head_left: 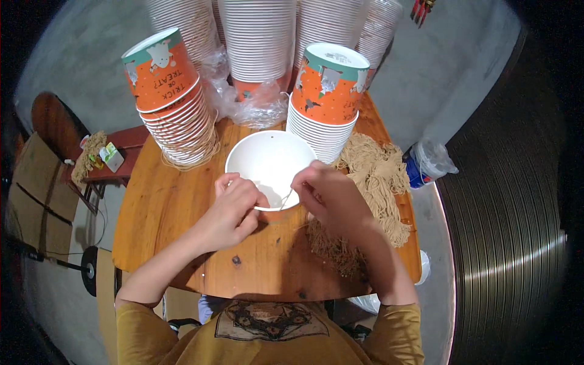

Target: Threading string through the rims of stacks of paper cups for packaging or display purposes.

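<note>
A white-lined paper bucket (272,159) stands mouth up in the middle of the table, its orange outside just showing below the near rim. My left hand (234,210) is closed on its near left rim, fingertips inside and thumb outside. At the near right rim, my right hand (331,198) pinches a thin cord (286,199) that runs down to the bucket's edge. A small dark hole shows in the bucket's far wall. Beneath and beside my right forearm lies a thick bundle of tan cords (377,182).
An upside-down stack of orange buckets with cord loops (176,115) stands at the left, another stack (325,91) at the right. Behind them rise tall plastic-wrapped stacks (258,42). Crumpled plastic (261,103) lies between. The wooden table (164,207) has a rounded edge. A red bench (125,146) stands left.
</note>
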